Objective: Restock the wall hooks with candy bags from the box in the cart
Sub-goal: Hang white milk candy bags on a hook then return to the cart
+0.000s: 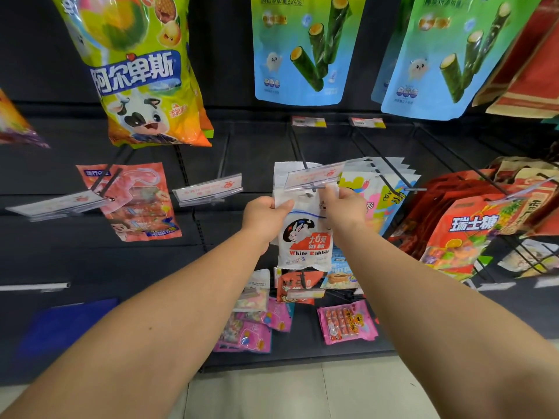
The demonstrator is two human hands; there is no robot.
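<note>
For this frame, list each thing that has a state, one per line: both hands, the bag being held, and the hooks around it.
Left hand: grips the bag's upper left edge.
Right hand: pinches the bag's upper right edge.
White Rabbit bag: held upright, its hang hole level with the hook tip; whether threaded is unclear.
Hook: already carries a white bag behind.
Left neighbouring hook: bare.
Pink candy bag: hanging, tilted.

Premises: retail shop, confectionery aisle. A dark wall panel [60, 252] carries metal hooks [384, 160] hung with printed snack bags [145, 80]. Clear price-label holders [208, 189] front the hooks. Pale tiled floor [302, 391] below.
</note>
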